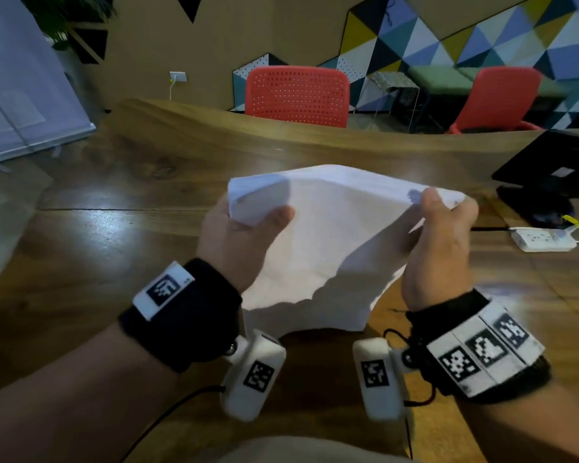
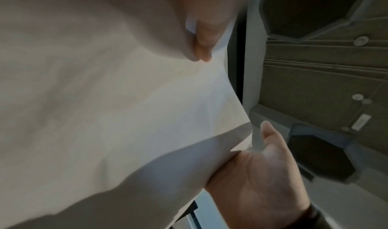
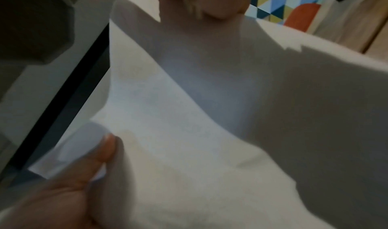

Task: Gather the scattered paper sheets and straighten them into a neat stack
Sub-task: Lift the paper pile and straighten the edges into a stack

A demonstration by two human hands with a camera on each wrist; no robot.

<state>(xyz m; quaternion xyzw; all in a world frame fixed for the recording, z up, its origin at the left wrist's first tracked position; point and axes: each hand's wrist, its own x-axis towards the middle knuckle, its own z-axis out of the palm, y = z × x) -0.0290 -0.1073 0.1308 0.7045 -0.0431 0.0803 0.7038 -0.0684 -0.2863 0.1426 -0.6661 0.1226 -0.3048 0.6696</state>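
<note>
A bundle of white paper sheets (image 1: 328, 235) is held up off the wooden table (image 1: 114, 255), bowed and uneven, with ragged lower edges. My left hand (image 1: 244, 235) grips its left side, thumb across the front. My right hand (image 1: 442, 228) pinches the upper right corner, thumb on the near face. In the left wrist view the paper (image 2: 105, 100) fills most of the frame, with a thumb and palm (image 2: 262, 166) at its edge. In the right wrist view a thumb (image 3: 102, 151) presses on the sheets (image 3: 189, 133). The fingers behind the paper are hidden.
A black laptop (image 1: 549, 168) stands at the right of the table, with a white power strip (image 1: 545, 238) and cables in front of it. Two red chairs (image 1: 298, 95) (image 1: 502, 98) stand behind the far edge. Bare wood lies to the left.
</note>
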